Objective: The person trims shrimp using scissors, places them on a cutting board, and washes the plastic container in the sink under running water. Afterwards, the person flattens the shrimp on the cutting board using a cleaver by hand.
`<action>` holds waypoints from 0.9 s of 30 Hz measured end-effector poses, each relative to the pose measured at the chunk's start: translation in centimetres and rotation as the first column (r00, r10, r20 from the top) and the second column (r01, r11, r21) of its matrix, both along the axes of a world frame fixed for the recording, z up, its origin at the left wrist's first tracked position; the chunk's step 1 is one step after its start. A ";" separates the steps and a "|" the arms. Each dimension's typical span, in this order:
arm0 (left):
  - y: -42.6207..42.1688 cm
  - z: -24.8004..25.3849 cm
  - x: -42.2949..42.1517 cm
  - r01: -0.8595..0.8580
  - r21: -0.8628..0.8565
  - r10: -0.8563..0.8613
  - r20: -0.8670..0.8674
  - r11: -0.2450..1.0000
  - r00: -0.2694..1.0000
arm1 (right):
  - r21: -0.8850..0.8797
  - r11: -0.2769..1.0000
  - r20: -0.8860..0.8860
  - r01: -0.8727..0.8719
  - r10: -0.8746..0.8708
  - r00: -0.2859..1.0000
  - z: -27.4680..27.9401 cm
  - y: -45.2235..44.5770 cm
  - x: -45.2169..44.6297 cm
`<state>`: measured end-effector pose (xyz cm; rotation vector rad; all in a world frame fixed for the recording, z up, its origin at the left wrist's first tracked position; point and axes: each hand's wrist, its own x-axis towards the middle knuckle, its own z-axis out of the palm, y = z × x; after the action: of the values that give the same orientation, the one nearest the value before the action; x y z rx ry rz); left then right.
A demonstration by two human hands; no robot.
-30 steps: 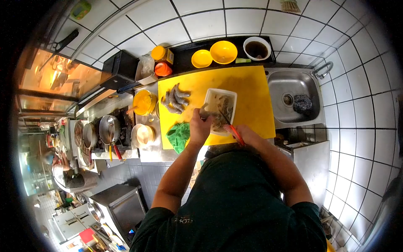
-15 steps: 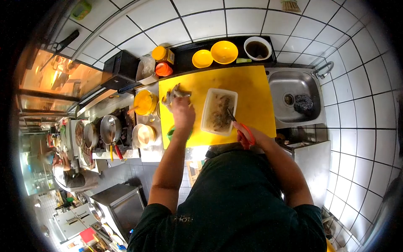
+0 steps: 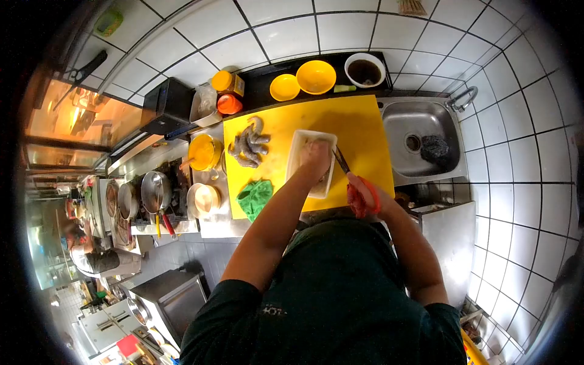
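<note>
My left hand [image 3: 317, 157] reaches down into a white rectangular tub [image 3: 292, 155], its fingers hidden inside. Just right of the tub, my right hand [image 3: 372, 196] grips red-handled scissors [image 3: 342, 161] with the dark blades pointing up and away from me, beside the tub's rim. On the left half of the yellow cutting board [image 3: 359, 118] lies a pile of several grey raw shrimp [image 3: 248, 145]. A crumpled green cloth [image 3: 255, 198] rests at the board's near left corner.
A steel sink [image 3: 395, 125] with a dark scrubber [image 3: 434, 148] adjoins the board on the right. Yellow bowls [image 3: 316, 77] and a bowl of dark liquid [image 3: 365, 69] line the back shelf. Pans [image 3: 156, 190] sit on the stove at left; a person [image 3: 91, 249] stands farther off.
My left hand has moved right, from the shrimp pile into the tub, leaving the shrimp and green cloth uncovered. My right hand still holds the scissors beside the tub.
</note>
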<state>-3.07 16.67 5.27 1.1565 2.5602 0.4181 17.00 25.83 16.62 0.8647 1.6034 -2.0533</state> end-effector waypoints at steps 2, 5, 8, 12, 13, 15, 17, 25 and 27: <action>0.1 0.4 0.1 -0.006 -0.096 0.003 -0.029 0.995 1.000 | -0.021 1.000 -0.013 -0.001 0.000 1.000 -0.5 -0.4 0.0; 0.6 1.5 0.2 0.032 -0.347 -0.037 -0.007 0.937 0.999 | -0.004 1.000 0.019 -0.011 0.011 1.000 -0.3 -0.7 -0.3; 0.4 1.1 1.0 0.004 -0.419 -0.056 -0.112 0.908 0.992 | -0.042 0.998 0.060 -0.049 0.052 0.997 0.9 -0.7 -0.6; 0.0 2.8 1.3 -0.030 -0.459 -0.037 -0.135 0.888 0.990 | -0.020 0.997 0.075 -0.069 0.070 0.995 0.9 -0.8 -0.9; -0.3 4.2 1.3 -0.008 -0.463 -0.044 -0.102 0.886 0.994 | -0.009 0.998 0.076 -0.070 0.070 0.995 1.0 -0.9 -1.0; -1.3 7.9 1.4 0.036 -0.471 -0.059 -0.034 0.881 0.998 | 0.008 0.998 0.093 -0.064 0.063 0.994 1.3 -1.1 -1.2; -1.9 6.1 0.7 -0.068 -0.378 0.061 -0.032 0.923 0.998 | 0.023 0.998 0.122 -0.052 0.048 0.991 1.6 -1.3 -1.5; -6.2 9.6 -0.3 -0.388 0.246 0.307 0.309 0.888 0.900 | -0.002 0.994 0.072 -0.113 0.113 0.991 -1.1 -1.2 -1.2; -7.0 12.4 0.2 -0.624 0.255 0.325 0.676 0.739 0.661 | 0.000 0.992 0.057 -0.128 0.127 0.990 -1.4 -1.3 -1.4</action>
<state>-2.92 9.68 17.65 0.2807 2.1811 1.3660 15.59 24.50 15.18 0.7933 1.5904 -1.9215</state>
